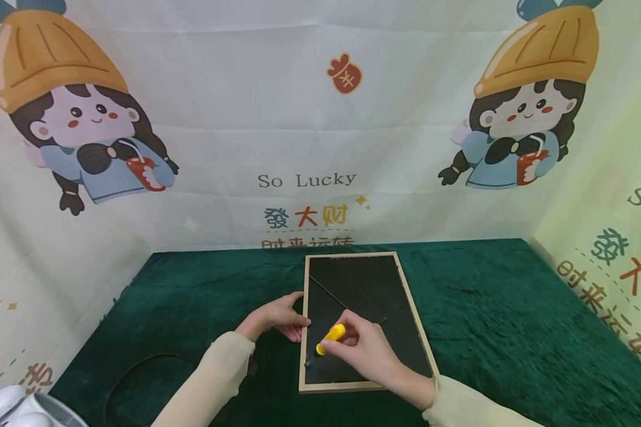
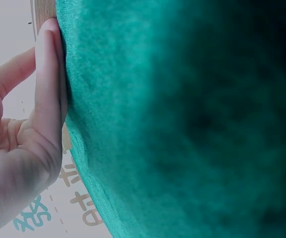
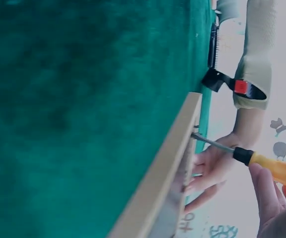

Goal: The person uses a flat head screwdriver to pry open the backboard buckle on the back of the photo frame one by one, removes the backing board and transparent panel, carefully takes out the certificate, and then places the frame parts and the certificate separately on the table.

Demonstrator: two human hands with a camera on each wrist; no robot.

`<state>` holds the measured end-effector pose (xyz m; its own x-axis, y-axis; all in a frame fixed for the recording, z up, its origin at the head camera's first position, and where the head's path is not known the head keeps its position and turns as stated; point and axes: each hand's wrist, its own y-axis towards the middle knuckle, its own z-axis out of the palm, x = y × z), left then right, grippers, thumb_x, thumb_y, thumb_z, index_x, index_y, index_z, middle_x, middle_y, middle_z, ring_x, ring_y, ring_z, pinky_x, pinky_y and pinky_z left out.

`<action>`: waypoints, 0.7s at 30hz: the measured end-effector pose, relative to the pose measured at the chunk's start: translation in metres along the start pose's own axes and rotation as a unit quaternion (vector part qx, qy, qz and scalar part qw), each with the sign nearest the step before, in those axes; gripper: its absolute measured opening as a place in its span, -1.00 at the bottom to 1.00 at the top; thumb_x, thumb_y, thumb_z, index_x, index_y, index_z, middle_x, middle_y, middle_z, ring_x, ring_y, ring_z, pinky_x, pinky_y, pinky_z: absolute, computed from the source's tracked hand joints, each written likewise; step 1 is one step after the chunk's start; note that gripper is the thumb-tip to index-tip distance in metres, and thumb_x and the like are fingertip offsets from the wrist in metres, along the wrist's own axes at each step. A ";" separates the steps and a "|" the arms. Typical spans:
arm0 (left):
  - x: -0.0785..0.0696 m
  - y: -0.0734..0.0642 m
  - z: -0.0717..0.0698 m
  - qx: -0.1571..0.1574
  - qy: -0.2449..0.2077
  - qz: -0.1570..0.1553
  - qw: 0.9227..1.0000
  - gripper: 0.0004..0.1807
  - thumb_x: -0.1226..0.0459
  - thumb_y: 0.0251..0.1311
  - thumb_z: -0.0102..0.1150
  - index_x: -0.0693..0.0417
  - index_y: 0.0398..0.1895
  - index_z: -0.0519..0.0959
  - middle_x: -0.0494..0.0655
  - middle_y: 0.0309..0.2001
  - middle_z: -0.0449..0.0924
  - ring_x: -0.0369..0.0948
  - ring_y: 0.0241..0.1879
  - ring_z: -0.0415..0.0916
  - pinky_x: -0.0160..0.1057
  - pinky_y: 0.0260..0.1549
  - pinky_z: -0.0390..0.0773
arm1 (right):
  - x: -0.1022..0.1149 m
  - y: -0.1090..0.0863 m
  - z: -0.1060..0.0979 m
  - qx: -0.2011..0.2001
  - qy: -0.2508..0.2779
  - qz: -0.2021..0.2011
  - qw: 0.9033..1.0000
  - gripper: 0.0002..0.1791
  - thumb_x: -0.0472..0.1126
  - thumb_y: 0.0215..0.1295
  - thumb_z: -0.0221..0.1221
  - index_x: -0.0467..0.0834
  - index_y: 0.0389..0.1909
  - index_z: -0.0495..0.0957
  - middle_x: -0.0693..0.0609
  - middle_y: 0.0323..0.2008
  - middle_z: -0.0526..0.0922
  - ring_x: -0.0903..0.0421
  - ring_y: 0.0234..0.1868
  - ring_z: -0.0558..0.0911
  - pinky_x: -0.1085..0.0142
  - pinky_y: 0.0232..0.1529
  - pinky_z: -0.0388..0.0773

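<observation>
A black board in a pale wooden frame (image 1: pixel 347 389) lies on the green cloth, with a thin dark line running aslant over its face. My right hand (image 1: pixel 371 350) grips the yellow handle of a screwdriver (image 1: pixel 332 338) between thumb and fingers. The screwdriver slants down toward the board's near left corner. In the right wrist view, the metal shaft of the screwdriver (image 3: pixel 215 144) reaches the inner side of the frame (image 3: pixel 163 158). My left hand (image 1: pixel 280 314) touches the frame's left side with extended fingers, and a fingertip (image 2: pixel 48 29) lies against its wooden edge.
Green cloth (image 1: pixel 502 320) covers the table. A thin dark loop (image 1: pixel 139 358) lies at the left, near the left sleeve. Part of a white rounded object (image 1: pixel 24 409) shows at the lower left corner. A printed curtain (image 1: pixel 219 89) hangs behind the table.
</observation>
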<state>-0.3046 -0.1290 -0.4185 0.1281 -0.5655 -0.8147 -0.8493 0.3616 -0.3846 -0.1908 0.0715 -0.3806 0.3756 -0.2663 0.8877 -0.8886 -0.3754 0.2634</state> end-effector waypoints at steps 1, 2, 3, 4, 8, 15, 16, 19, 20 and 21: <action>0.000 0.000 0.000 -0.001 0.000 0.001 1.000 -0.16 0.33 0.10 0.14 0.16 0.33 -0.16 0.09 -0.60 0.53 -0.20 -0.71 0.51 -0.26 -0.63 0.53 | -0.002 0.002 0.002 0.004 -0.011 -0.006 1.000 -0.83 -0.24 0.07 0.22 -0.17 -0.38 0.42 0.05 -0.42 0.58 0.20 -0.47 0.59 0.41 -0.42 0.52; 0.000 0.000 0.000 -0.002 0.000 0.001 1.000 -0.17 0.33 0.10 0.14 0.16 0.33 -0.16 0.09 -0.60 0.53 -0.20 -0.71 0.51 -0.26 -0.62 0.53 | -0.003 0.004 0.004 0.007 -0.022 -0.013 1.000 -0.82 -0.21 0.07 0.23 -0.14 -0.39 0.42 0.08 -0.43 0.58 0.22 -0.49 0.58 0.42 -0.43 0.52; 0.000 -0.001 0.000 -0.002 -0.001 0.001 1.000 -0.17 0.33 0.10 0.14 0.16 0.33 -0.16 0.09 -0.60 0.53 -0.20 -0.71 0.51 -0.26 -0.62 0.53 | -0.005 0.007 0.005 0.010 -0.033 -0.021 0.999 -0.82 -0.18 0.07 0.23 -0.12 -0.40 0.42 0.11 -0.45 0.57 0.25 -0.49 0.57 0.43 -0.44 0.51; 0.000 -0.001 0.000 -0.002 -0.001 0.003 1.000 -0.17 0.33 0.10 0.13 0.16 0.33 -0.15 0.09 -0.60 0.53 -0.20 -0.71 0.51 -0.26 -0.62 0.53 | -0.005 0.009 0.007 0.013 -0.043 -0.032 0.998 -0.81 -0.15 0.06 0.23 -0.10 -0.41 0.42 0.14 -0.47 0.56 0.28 -0.51 0.56 0.44 -0.46 0.51; 0.001 -0.004 0.000 -0.002 0.000 0.011 1.000 -0.17 0.33 0.11 0.13 0.16 0.33 -0.16 0.09 -0.60 0.53 -0.20 -0.71 0.51 -0.27 -0.61 0.53 | -0.001 0.015 0.014 0.022 -0.078 -0.077 0.994 -0.80 -0.08 0.07 0.22 -0.07 -0.44 0.41 0.20 -0.54 0.53 0.33 -0.55 0.51 0.45 -0.51 0.49; 0.001 -0.004 -0.001 0.002 -0.002 0.012 1.000 -0.17 0.34 0.11 0.12 0.17 0.33 -0.17 0.09 -0.60 0.53 -0.20 -0.72 0.50 -0.27 -0.61 0.53 | 0.002 0.019 0.010 0.026 -0.104 -0.073 0.992 -0.80 -0.09 0.06 0.23 -0.07 -0.44 0.41 0.22 -0.57 0.50 0.30 -0.58 0.47 0.44 -0.53 0.48; 0.001 -0.003 -0.001 0.003 -0.003 0.011 1.000 -0.18 0.34 0.12 0.12 0.17 0.33 -0.17 0.09 -0.60 0.53 -0.21 -0.72 0.50 -0.27 -0.62 0.53 | 0.001 0.019 0.007 0.023 -0.105 -0.063 0.992 -0.80 -0.08 0.06 0.23 -0.07 -0.44 0.41 0.21 -0.56 0.50 0.30 -0.58 0.48 0.43 -0.53 0.48; 0.000 -0.002 -0.001 0.007 -0.002 0.009 1.000 -0.18 0.34 0.12 0.11 0.18 0.33 -0.17 0.09 -0.61 0.53 -0.21 -0.72 0.50 -0.26 -0.64 0.53 | -0.003 0.020 -0.004 0.001 -0.113 -0.035 0.993 -0.78 -0.06 0.06 0.23 -0.08 -0.42 0.42 0.18 -0.54 0.51 0.27 -0.57 0.49 0.42 -0.52 0.49; 0.000 -0.001 -0.001 0.009 -0.001 0.010 1.000 -0.18 0.34 0.12 0.11 0.19 0.33 -0.17 0.09 -0.61 0.53 -0.21 -0.73 0.50 -0.26 -0.64 0.53 | -0.004 0.020 -0.009 -0.011 -0.116 -0.027 0.993 -0.77 -0.06 0.06 0.23 -0.08 -0.41 0.42 0.17 -0.53 0.51 0.26 -0.56 0.49 0.42 -0.52 0.49; 0.000 -0.002 -0.001 0.010 -0.001 0.011 1.000 -0.17 0.35 0.12 0.11 0.19 0.33 -0.18 0.09 -0.61 0.52 -0.21 -0.73 0.49 -0.26 -0.65 0.53 | -0.005 0.020 -0.014 -0.025 -0.121 -0.019 0.992 -0.77 -0.05 0.06 0.23 -0.08 -0.41 0.42 0.17 -0.52 0.52 0.26 -0.56 0.50 0.41 -0.52 0.49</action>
<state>-0.3040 -0.1307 -0.4173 0.1104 -0.5560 -0.8238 -0.8411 0.3893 -0.3755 -0.2141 0.0777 -0.3742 0.4561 -0.4604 0.7616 -0.8822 -0.3463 0.3190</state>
